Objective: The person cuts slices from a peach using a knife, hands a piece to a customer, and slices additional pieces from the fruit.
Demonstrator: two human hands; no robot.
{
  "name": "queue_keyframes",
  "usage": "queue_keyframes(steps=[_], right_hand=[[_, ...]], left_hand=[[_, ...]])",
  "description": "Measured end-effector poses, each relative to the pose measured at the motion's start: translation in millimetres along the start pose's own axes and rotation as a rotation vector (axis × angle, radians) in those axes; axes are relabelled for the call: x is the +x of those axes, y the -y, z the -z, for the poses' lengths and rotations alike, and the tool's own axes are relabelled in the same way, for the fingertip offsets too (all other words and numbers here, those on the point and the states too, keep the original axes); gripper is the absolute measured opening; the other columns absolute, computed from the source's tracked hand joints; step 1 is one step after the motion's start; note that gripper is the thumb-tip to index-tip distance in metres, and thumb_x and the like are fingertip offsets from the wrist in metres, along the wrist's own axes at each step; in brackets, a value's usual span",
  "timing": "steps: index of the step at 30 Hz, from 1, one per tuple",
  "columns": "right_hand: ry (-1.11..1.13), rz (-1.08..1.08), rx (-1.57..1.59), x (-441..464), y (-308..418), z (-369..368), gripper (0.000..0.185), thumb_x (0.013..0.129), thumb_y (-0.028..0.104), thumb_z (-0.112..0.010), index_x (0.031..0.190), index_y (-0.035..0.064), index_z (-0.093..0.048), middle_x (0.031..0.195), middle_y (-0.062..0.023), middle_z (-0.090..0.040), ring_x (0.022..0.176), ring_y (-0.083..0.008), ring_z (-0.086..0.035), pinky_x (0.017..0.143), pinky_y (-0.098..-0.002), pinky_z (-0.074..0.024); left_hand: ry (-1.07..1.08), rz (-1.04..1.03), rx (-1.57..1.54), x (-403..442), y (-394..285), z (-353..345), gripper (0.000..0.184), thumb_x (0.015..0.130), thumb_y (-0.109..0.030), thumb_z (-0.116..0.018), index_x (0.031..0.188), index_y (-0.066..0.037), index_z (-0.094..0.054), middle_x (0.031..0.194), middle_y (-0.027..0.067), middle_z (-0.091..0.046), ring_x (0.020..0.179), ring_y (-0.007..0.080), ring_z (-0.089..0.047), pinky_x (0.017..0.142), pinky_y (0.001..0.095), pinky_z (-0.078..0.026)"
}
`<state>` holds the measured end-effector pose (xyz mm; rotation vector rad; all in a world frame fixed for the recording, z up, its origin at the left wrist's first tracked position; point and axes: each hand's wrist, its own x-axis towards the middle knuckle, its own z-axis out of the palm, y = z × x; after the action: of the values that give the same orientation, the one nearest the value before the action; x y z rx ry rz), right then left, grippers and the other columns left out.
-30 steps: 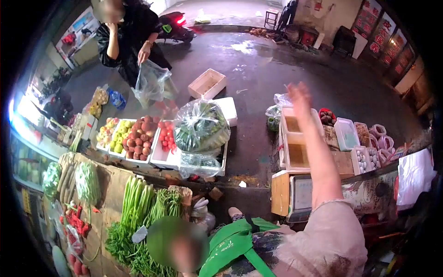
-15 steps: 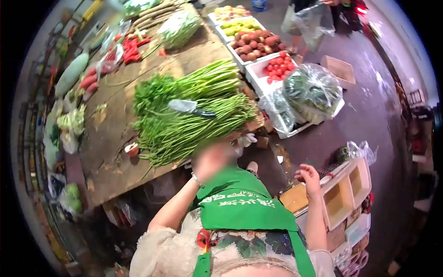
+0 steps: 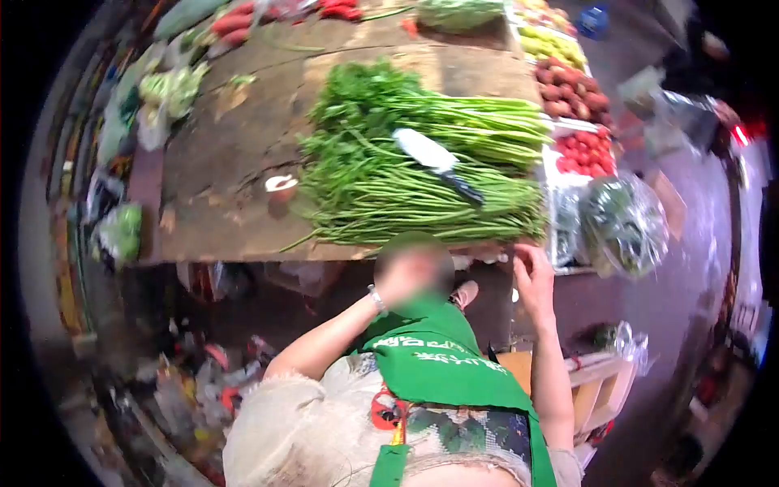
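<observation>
On the wooden table (image 3: pixel 235 187) lie leafy greens (image 3: pixel 365 101) and long green stalks (image 3: pixel 381 203). A knife (image 3: pixel 426 152) with a pale blade and black handle rests on top of them. My left hand (image 3: pixel 412 272), below a bracelet at the wrist, is just off the table's near edge, blurred out, so its fingers are hidden. My right hand (image 3: pixel 533 272) is by the table's near right corner, fingers loosely bent, with nothing visible in it. A cut red-and-white vegetable (image 3: pixel 281 184) sits left of the greens.
Crates of peaches (image 3: pixel 571 93) and tomatoes (image 3: pixel 586 152) line the right side, beside a bag of dark greens (image 3: pixel 625 223). White boxes (image 3: pixel 604 390) stand at the lower right. A person's arm (image 3: pixel 714 45) shows at the upper right. A cabbage (image 3: pixel 122 231) is at the left.
The view has swung down and round to the table. My right hand, outstretched over the boxes a second ago, has come back near the table corner. My left hand stays close to the apron.
</observation>
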<state>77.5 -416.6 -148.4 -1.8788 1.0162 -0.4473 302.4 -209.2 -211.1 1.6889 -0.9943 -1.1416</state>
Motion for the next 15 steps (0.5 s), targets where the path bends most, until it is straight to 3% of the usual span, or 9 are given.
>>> queue_keyframes(steps=[2, 4, 7, 9, 11, 13, 15], right_hand=[[0.016, 0.148, -0.100, 39.4, 20.6, -29.5, 0.024, 0.088, 0.007, -0.060, 0.112, 0.0034, -0.061, 0.106, -0.0143, -0.060, 0.097, -0.0323, -0.058, 0.085, -0.0390, -0.0466], [0.025, 0.259, -0.228, 73.0, 39.1, -54.2, 0.028, 0.088, 0.009, -0.061, 0.115, 0.0049, -0.059, 0.112, -0.0139, -0.059, 0.106, -0.0328, -0.055, 0.092, -0.0425, -0.0423], [0.055, 0.311, -0.370, 110.1, 43.8, -86.9, 0.034, 0.087, 0.013, -0.065, 0.119, 0.0062, -0.058, 0.117, -0.0135, -0.057, 0.112, -0.0319, -0.052, 0.095, -0.0442, -0.0403], [0.059, 0.261, -0.487, 126.4, 39.9, -106.4, 0.036, 0.086, 0.016, -0.067, 0.120, 0.0067, -0.059, 0.116, -0.0135, -0.057, 0.111, -0.0323, -0.053, 0.095, -0.0451, -0.0401], [0.105, 0.247, -0.526, 136.5, 33.4, -119.0, 0.039, 0.085, 0.018, -0.068, 0.121, 0.0068, -0.059, 0.114, -0.0142, -0.057, 0.108, -0.0330, -0.053, 0.093, -0.0471, -0.0409], [0.182, 0.191, -0.588, 142.3, 33.3, -126.2, 0.041, 0.083, 0.018, -0.069, 0.121, 0.0061, -0.058, 0.112, -0.0148, -0.058, 0.105, -0.0337, -0.054, 0.092, -0.0468, -0.0421], [0.160, 0.247, -0.589, 149.0, 22.5, -135.1, 0.042, 0.082, 0.016, -0.070, 0.120, 0.0050, -0.059, 0.108, -0.0152, -0.058, 0.103, -0.0342, -0.054, 0.089, -0.0460, -0.0435]], left_hand=[[-0.021, -0.033, 0.084, 0.0, 6.7, 17.8, 0.042, 0.089, -0.011, -0.067, 0.129, -0.006, -0.054, 0.110, 0.0057, -0.063, 0.096, 0.0154, -0.062, 0.082, 0.0324, -0.054], [-0.078, -0.171, 0.232, 0.8, 8.3, 39.1, 0.043, 0.089, -0.010, -0.067, 0.130, -0.006, -0.053, 0.111, 0.0052, -0.063, 0.096, 0.0148, -0.061, 0.083, 0.0322, -0.054], [-0.217, 0.058, 0.198, -6.6, -10.4, 78.8, 0.030, 0.088, -0.008, -0.065, 0.117, -0.007, -0.061, 0.106, 0.0068, -0.067, 0.091, 0.0148, -0.063, 0.080, 0.0309, -0.053], [-0.443, 0.280, -0.125, -9.4, -25.2, 116.2, 0.030, 0.083, -0.007, -0.067, 0.113, -0.005, -0.063, 0.099, 0.0084, -0.068, 0.087, 0.0156, -0.064, 0.077, 0.0300, -0.053], [-0.738, 0.256, 0.312, -10.8, -44.7, 165.4, 0.042, 0.077, -0.004, -0.068, 0.119, -0.005, -0.060, 0.105, 0.0122, -0.065, 0.095, 0.0217, -0.063, 0.085, 0.0341, -0.051], [-0.849, 0.023, 0.790, -14.8, -25.0, 227.0, 0.060, 0.074, -0.010, -0.070, 0.132, -0.010, -0.054, 0.125, 0.0157, -0.057, 0.110, 0.0307, -0.054, 0.098, 0.0439, -0.043], [-0.843, 0.278, 0.916, -13.4, -14.0, 273.1, 0.087, 0.065, -0.016, -0.079, 0.143, -0.015, -0.041, 0.140, 0.0189, -0.042, 0.129, 0.0375, -0.040, 0.107, 0.0472, -0.036]])
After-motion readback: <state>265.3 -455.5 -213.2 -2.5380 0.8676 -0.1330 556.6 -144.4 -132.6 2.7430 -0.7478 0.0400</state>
